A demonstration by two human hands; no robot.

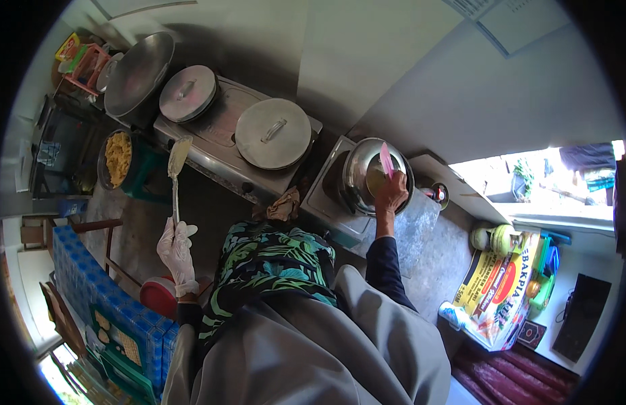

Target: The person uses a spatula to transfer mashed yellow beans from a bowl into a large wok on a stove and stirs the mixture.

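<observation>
My left hand point(177, 256), in a thin white glove, is closed around the handle of a long metal spatula point(177, 162). The spatula points upward, its broad head coated with something pale. My bare right hand point(392, 194) grips a pink, flat-ended utensil point(386, 159) over a shiny steel pot point(357, 172); its exact kind is unclear. Something yellowish shows inside the pot, partly hidden by that hand. Left of the spatula, a dark pan point(104, 177) holds a yellow mass point(118, 159).
Ahead, a two-burner stove point(222, 125) carries two lidded pots point(272, 133), with a large wok point(139, 74) farther left. A brown cloth point(283, 204) lies by its front edge. A blue-covered table point(90, 270) stands at left, a printed box point(492, 290) and green gas cylinders point(495, 239) at right.
</observation>
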